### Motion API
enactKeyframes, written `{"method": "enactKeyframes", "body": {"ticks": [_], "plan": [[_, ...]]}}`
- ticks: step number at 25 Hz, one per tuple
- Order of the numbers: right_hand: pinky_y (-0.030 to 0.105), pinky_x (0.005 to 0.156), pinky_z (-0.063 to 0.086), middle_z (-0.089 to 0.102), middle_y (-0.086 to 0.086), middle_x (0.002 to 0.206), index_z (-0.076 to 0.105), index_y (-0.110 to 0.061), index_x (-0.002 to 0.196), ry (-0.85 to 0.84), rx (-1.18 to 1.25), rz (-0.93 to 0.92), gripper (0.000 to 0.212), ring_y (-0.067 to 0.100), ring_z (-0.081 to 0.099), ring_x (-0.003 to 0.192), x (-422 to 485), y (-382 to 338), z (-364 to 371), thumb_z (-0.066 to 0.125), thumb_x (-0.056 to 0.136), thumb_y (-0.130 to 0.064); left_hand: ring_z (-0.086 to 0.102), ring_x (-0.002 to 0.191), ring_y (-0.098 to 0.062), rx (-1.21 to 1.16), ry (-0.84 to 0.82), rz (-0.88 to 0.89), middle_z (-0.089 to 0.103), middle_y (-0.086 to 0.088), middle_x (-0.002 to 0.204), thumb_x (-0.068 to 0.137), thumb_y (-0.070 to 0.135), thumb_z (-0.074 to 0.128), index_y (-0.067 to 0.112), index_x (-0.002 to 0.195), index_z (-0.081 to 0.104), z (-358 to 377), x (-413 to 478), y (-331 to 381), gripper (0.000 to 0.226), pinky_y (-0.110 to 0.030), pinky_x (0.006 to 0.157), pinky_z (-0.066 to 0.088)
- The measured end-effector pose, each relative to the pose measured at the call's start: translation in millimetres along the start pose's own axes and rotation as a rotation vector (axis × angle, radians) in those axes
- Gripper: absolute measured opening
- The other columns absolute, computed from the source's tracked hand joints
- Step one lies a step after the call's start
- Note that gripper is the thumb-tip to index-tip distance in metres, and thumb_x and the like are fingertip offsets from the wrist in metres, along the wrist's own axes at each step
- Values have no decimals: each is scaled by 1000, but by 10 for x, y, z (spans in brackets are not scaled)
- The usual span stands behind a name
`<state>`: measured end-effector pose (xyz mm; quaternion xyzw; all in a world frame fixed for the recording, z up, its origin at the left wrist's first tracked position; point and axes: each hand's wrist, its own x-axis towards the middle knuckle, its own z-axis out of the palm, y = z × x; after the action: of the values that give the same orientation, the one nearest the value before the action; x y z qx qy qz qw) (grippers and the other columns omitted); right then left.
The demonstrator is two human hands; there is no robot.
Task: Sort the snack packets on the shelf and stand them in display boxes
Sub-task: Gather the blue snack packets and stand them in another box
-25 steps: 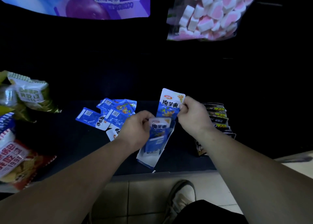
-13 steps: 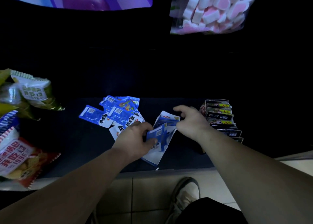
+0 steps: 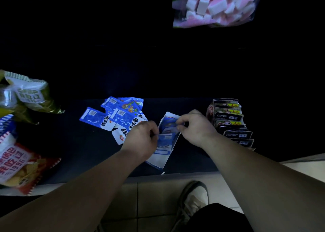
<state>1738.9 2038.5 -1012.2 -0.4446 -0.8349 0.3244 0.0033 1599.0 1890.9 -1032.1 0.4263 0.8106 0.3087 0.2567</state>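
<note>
The box [image 3: 159, 158] lies on the shelf [image 3: 70, 144] between the two hands. The left hand [image 3: 140, 140] curls its fingers round the blue packets [image 3: 166, 137] in the box. The right hand [image 3: 197, 128] pinches a packet [image 3: 171, 124] at the box's far end. Loose packets [image 3: 121, 114] lie just left of the left hand. A black row [image 3: 232, 124] stands just right of the right hand.

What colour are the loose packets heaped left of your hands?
The loose packets are bright blue with white ends and black lettering, clearest in the head view.
</note>
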Motion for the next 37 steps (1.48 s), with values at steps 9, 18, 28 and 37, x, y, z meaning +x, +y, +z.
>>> {"method": "enactKeyframes", "body": {"ticks": [9,18,28,37], "plan": [[36,80,57,49,-8,110,67,-32,76,-24,-136,83,18,17,60,93,178,-99,225,78,88,-38,64,62,-15,-50,-68,-63,67,3,69,90,8,60,27,79,61,-175,-132,-180,22,-36,57,55],[34,81,56,62,-9,101,62,-25,76,-15,91,-4,19,15,63,97,0,-186,51,74,90,-18,61,59,-11,-209,-26,-95,66,3,69,91,12,61,26,84,62,-30,-8,26,16,-25,50,48],[26,61,44,59,-4,86,58,-17,99,-23,299,138,25,12,55,74,-147,-190,-83,72,93,-37,65,78,-11,-447,113,-302,66,6,83,87,21,75,18,95,60,243,94,170,18,-20,64,51],[43,89,58,54,-2,134,33,-36,152,45,224,138,82,25,61,114,51,-107,264,78,84,-44,55,111,-14,32,149,-34,58,12,119,90,12,60,29,113,68,62,108,-142,30,-27,86,49]]}}
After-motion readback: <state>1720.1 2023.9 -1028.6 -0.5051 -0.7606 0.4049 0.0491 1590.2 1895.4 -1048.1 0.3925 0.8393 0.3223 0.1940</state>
